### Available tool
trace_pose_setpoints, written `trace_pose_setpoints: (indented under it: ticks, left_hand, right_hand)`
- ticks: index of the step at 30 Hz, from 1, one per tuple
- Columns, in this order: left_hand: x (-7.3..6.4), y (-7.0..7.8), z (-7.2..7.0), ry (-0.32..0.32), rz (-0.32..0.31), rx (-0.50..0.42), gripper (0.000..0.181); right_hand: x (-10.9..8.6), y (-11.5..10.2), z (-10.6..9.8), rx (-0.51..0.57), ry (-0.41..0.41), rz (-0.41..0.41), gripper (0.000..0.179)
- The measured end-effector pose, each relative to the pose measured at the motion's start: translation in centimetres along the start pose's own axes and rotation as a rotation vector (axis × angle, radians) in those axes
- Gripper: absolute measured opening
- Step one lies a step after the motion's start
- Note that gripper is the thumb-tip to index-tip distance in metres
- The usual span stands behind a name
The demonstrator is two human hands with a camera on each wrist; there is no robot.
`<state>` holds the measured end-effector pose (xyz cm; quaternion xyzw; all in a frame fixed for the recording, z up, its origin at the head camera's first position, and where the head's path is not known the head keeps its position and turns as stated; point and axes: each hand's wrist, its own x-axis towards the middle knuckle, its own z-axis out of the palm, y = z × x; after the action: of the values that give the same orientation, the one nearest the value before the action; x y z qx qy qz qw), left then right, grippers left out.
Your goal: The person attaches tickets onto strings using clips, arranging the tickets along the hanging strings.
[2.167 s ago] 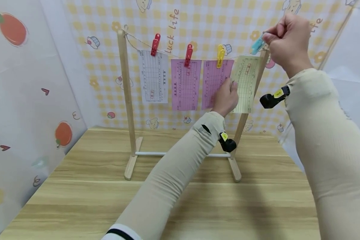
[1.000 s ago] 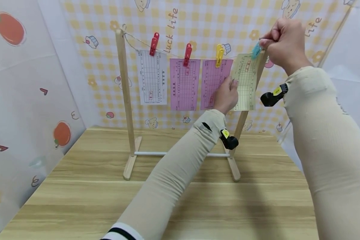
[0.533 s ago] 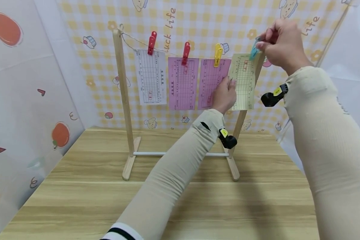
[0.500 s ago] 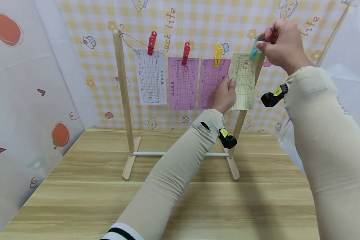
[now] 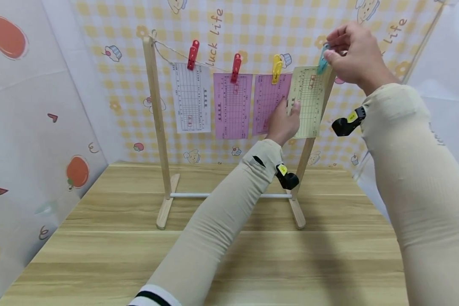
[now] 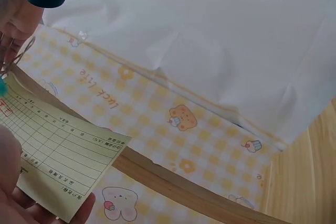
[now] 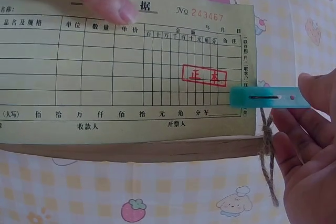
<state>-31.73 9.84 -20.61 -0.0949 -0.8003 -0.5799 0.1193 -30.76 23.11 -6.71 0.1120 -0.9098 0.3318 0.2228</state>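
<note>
A pale yellow receipt slip hangs at the right end of the string, its upper right corner in a light blue clothespin. My left hand holds the slip's left edge, thumb in front and fingers behind, as the left wrist view shows. At the clothespin's outer end is my right hand; its thumb tip meets the handle while the fingers spread loosely away. In the right wrist view the clothespin bites over the slip's edge beside the knotted string.
Red clothespins and a yellow one hold a white slip and two pink slips to the left. The string runs between posts of a wooden rack standing on the wood-grain table, before a checked backdrop.
The blue clothespin came down from right of the yellow slip onto its upper corner. My right fingers have loosened from their pinch. The left hand shifted slightly left, still holding the slip.
</note>
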Motion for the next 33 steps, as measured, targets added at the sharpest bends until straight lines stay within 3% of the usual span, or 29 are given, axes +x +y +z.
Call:
trace_pose_setpoints:
  ticks: [5,10,13,19,25,33]
  left_hand:
    - [-0.4,-0.6,0.0,-0.031,-0.052,0.002,0.038]
    - [-0.6,-1.3,-0.2,-0.092,-0.097,0.041,0.049]
    - [-0.8,-1.7,-0.3,-0.117,-0.089,0.084,0.054]
    - [-1.1,-2.9,-0.4,-0.159,-0.058,0.119,0.048]
    - [-1.8,-3.8,-1.0,-0.197,-0.073,0.156,0.051]
    - [-3.2,-4.5,-3.1,-0.292,-0.078,0.262,0.063]
  right_hand:
    - [0.0,0.1,0.2,-0.003,-0.006,0.003,0.038]
    - [-0.1,0.1,0.2,0.004,0.007,-0.006,0.042]
    - [-0.1,0.1,0.2,0.016,0.006,0.001,0.041]
    - [0.1,-0.3,0.1,0.027,0.008,0.009,0.039]
    - [-0.1,-0.6,-0.1,0.043,0.038,0.001,0.033]
    - [-1.0,-0.3,0.0,0.087,0.098,-0.023,0.032]
